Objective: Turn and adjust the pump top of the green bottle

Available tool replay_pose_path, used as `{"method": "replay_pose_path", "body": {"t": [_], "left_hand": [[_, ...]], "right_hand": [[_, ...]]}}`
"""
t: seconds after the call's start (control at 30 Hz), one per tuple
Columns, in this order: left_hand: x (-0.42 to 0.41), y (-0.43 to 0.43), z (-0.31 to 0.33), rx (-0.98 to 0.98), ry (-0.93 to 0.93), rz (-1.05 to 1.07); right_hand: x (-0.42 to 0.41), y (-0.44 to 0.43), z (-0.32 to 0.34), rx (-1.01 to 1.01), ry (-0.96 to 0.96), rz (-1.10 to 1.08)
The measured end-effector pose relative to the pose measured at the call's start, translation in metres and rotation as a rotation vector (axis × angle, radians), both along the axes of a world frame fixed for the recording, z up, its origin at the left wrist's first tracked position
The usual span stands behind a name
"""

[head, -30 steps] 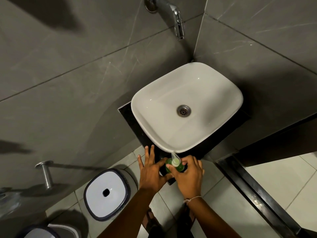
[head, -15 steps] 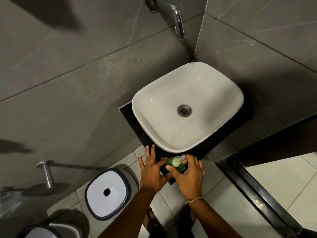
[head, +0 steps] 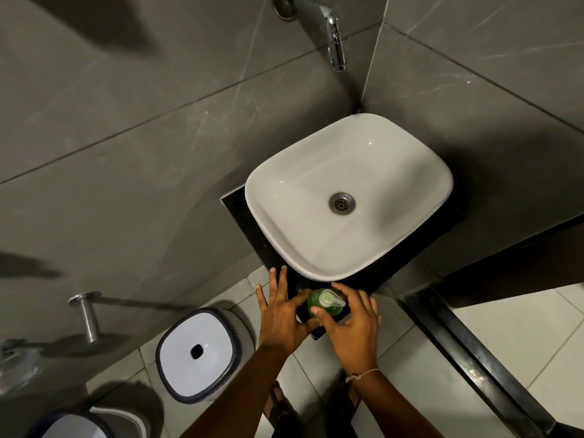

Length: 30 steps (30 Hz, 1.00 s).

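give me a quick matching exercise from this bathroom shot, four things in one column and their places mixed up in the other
Things:
1. green soap bottle with clear pump
2. chrome wall tap
3. white square-lidded bin
4. round metal drain

Places:
A. on the floor tiles, left of the arms
B. between the left hand and right hand, on the black counter
C. bottom of the white basin
D. high on the grey wall

Pairs: 1-B, 2-D, 3-A, 4-C

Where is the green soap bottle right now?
The green soap bottle stands on the black counter just below the basin, between both hands, low centre.
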State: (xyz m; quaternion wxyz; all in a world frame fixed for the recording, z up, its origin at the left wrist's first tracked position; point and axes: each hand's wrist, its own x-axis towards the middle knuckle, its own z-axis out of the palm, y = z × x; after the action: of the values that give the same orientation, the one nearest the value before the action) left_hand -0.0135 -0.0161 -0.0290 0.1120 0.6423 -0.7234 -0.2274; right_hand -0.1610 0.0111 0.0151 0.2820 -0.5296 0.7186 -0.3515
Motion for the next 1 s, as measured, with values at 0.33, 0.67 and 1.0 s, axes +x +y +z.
{"method": "replay_pose_path", "body": {"t": [0.33,0.67,1.0], "left_hand": [[0.0,-0.001,-0.002,-0.005,0.007,0.0],[0.001,-0.001,-0.005,-0.01,-0.009,-0.005],[0.001,-0.002,-0.005,-0.006,-0.001,-0.011]], "right_hand": [[0.003,-0.006,0.001,0.019,0.009,-0.027],[0.004,-0.005,0.002,-0.012,0.002,-0.033],[-0.003,0.002,-0.004,-0.039,0.032,0.013]]}}
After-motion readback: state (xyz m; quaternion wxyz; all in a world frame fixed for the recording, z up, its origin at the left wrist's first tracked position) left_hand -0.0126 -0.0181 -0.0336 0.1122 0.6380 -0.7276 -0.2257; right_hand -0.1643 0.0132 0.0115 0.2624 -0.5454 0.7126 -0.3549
